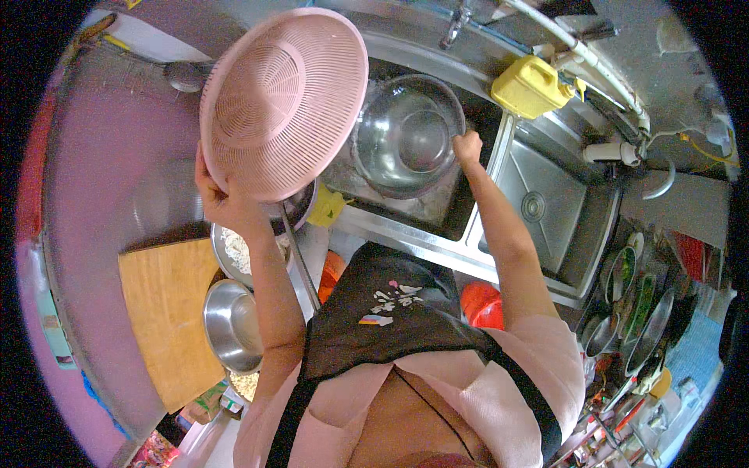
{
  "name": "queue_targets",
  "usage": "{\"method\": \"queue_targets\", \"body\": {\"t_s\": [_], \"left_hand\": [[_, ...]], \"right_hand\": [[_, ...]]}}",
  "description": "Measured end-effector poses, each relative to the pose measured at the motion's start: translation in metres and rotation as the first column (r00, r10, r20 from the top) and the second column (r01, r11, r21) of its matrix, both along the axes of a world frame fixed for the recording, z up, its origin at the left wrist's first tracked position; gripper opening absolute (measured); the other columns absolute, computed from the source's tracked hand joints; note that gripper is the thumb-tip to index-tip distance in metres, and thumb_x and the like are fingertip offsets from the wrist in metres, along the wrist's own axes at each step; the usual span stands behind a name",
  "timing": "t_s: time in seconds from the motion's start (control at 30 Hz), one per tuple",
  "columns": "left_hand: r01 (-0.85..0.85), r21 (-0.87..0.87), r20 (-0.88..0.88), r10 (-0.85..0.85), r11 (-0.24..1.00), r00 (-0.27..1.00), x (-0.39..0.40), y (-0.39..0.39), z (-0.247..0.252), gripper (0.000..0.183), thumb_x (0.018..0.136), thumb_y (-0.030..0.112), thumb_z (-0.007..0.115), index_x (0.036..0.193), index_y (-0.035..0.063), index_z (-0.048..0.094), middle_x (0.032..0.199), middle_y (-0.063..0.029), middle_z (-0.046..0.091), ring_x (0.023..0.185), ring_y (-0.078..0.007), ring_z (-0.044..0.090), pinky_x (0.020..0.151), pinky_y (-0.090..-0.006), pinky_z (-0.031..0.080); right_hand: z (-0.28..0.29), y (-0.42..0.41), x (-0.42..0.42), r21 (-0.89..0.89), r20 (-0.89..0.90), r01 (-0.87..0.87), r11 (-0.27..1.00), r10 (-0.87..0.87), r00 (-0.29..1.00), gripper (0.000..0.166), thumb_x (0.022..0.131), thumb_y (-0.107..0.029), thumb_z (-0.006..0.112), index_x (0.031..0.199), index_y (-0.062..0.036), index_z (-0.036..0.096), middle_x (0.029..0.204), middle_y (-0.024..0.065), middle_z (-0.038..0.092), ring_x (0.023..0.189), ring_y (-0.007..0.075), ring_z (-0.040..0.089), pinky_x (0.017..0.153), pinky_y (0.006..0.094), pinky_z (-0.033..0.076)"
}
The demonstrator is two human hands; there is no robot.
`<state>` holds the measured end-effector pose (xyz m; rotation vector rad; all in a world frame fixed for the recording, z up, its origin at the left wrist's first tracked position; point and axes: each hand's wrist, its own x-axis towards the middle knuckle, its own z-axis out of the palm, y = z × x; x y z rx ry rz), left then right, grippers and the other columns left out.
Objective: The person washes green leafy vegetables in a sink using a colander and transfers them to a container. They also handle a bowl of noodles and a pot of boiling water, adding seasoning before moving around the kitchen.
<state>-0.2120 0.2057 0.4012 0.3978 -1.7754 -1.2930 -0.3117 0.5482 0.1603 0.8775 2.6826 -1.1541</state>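
Note:
My left hand (219, 196) holds a pink plastic colander (316, 99) by its lower left rim, raised and tilted beside the sink. No food shows in it. With my right hand (468, 147) I grip the right rim of a shiny metal basin (380, 149). The basin is over the left compartment (453, 213) of a stainless steel double sink, and its inside looks bare. Under my left forearm, a metal bowl (223, 248) with pale strips in it is partly hidden. Just below that is another stainless steel bowl (225, 322).
A yellow jug (529, 88) stands on the sink's back ledge, near a faucet (455, 29). The right sink compartment (550, 199) has a round drain. A wooden cutting board (172, 327) lies to the left. Trays of greens (641, 304) are at the right. Red buckets (483, 304) are below the sink.

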Motion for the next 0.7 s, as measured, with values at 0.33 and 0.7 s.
{"method": "queue_targets", "body": {"t_s": [0.33, 0.7], "left_hand": [[-0.02, -0.007, -0.049, 0.019, 1.0, 0.999, 0.008, -0.018, 0.002, 0.018, 0.069, -0.01, 0.044, 0.058, -0.0015, 0.033, 0.123, -0.0161, 0.047, 0.105, -0.0222, 0.05, 0.088, -0.0272, 0.038], [-0.111, -0.042, -0.124, 0.105, 0.993, 0.987, 0.022, -0.038, 0.009, 0.02, 0.069, -0.01, 0.046, 0.058, 0.0001, 0.033, 0.122, -0.0166, 0.048, 0.104, -0.0216, 0.051, 0.087, -0.0277, 0.039]], "right_hand": [[0.114, -0.05, -0.03, 0.71, 0.1, -0.596, 0.376, 0.784, 0.613, 0.06, 0.068, -0.011, 0.057, 0.125, -0.0104, 0.038, 0.075, 0.0145, 0.06, 0.067, 0.0313, 0.061, 0.058, 0.0415, 0.05], [0.217, -0.071, -0.016, 0.858, -0.045, -0.423, 0.291, 0.863, 0.503, 0.036, 0.069, -0.003, 0.054, 0.102, -0.0157, 0.057, 0.13, 0.018, 0.033, 0.065, 0.0263, 0.062, 0.051, 0.0362, 0.052]]}}
